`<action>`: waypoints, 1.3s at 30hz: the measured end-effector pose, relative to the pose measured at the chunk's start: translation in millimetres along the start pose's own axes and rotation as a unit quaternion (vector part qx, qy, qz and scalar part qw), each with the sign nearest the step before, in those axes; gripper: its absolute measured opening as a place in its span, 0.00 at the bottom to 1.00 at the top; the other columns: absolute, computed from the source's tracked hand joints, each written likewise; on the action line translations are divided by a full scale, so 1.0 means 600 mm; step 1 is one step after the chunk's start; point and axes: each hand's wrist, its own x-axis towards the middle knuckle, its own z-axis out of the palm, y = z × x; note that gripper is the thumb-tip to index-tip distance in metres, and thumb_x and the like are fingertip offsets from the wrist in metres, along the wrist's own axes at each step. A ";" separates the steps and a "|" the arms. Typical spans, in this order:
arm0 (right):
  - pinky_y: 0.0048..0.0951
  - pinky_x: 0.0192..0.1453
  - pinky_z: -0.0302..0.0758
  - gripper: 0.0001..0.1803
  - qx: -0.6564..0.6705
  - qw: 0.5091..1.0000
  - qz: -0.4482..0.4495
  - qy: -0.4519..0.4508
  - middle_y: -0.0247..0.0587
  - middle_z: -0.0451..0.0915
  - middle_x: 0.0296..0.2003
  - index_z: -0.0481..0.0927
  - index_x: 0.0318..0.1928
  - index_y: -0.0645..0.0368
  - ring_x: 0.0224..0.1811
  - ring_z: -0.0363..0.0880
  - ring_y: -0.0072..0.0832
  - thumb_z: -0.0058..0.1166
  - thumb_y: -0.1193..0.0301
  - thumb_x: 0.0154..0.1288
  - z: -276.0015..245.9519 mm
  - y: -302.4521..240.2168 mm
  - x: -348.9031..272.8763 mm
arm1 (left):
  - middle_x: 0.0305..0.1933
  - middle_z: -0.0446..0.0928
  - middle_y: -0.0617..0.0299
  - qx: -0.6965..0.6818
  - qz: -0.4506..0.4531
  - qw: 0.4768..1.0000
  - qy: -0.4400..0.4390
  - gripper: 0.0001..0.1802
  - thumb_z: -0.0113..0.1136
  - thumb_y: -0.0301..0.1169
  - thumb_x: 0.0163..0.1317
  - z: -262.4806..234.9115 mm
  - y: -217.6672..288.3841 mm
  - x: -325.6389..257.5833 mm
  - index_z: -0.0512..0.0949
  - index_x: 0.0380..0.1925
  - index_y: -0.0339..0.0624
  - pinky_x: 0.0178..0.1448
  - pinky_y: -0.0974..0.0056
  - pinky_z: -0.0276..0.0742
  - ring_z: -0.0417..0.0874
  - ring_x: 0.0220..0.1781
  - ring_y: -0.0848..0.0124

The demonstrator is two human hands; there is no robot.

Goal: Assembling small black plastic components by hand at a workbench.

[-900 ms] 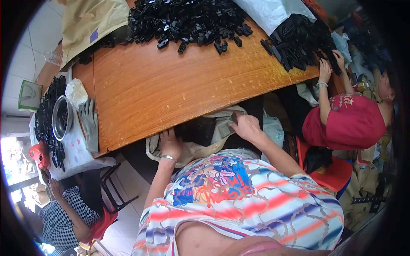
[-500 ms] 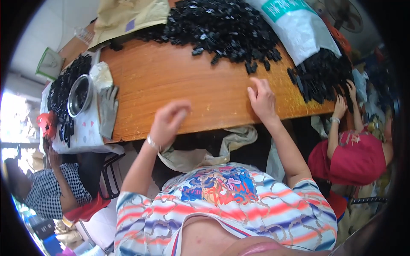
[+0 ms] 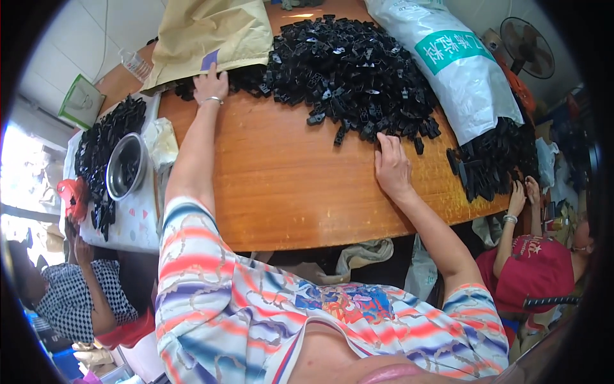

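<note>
My left hand (image 3: pixel 211 87) reaches far out to the front edge of a tan paper sack (image 3: pixel 217 32) with a purple patch. Its fingers are stretched over the sack's edge and the dark parts beside it, and no held thing shows. At the near edge of a big heap of small black plastic pieces (image 3: pixel 352 70) rests my right hand (image 3: pixel 392 168). Its fingers bend lightly, with the thumb a little apart, and the fingertips are by the nearest pieces. I see nothing held there. Both hands are over the brown wooden table (image 3: pixel 300 185).
A white sack with a green band (image 3: pixel 454 57) spills long black parts (image 3: pixel 489 160) at the right, where a person in red (image 3: pixel 534 269) works. At left are a metal bowl (image 3: pixel 126 168), more black parts (image 3: pixel 105 137), a red bag (image 3: pixel 73 197) and a person in checks (image 3: pixel 83 297).
My left hand has gone forward and left to the tan sack. The right hand now meets the heap's edge. The view has shifted, and the grey glove at left is now hidden by my arm.
</note>
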 end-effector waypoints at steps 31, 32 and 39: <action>0.38 0.50 0.76 0.26 -0.032 0.999 0.005 -0.041 0.48 0.72 0.50 0.69 0.59 0.62 0.51 0.74 0.46 0.51 0.81 0.58 -0.005 -0.002 0.003 | 0.44 0.84 0.55 -0.400 0.225 0.888 0.030 0.13 0.56 0.36 0.66 -0.056 0.066 -0.190 0.85 0.42 0.44 0.52 0.62 0.77 0.83 0.48 0.59; 0.39 0.49 0.77 0.27 -0.030 0.999 0.008 -0.045 0.48 0.72 0.51 0.69 0.61 0.61 0.50 0.75 0.47 0.51 0.82 0.59 -0.008 -0.003 0.002 | 0.45 0.84 0.54 -0.350 0.205 0.911 0.077 0.11 0.55 0.34 0.65 -0.047 0.046 -0.152 0.85 0.38 0.42 0.52 0.59 0.78 0.84 0.47 0.60; 0.40 0.49 0.77 0.27 -0.023 0.998 -0.006 -0.051 0.51 0.73 0.51 0.69 0.60 0.63 0.50 0.76 0.49 0.52 0.84 0.57 -0.010 -0.014 0.010 | 0.56 0.78 0.49 0.092 0.181 0.970 0.136 0.23 0.51 0.45 0.62 0.032 0.002 0.054 0.79 0.50 0.42 0.65 0.56 0.69 0.74 0.61 0.52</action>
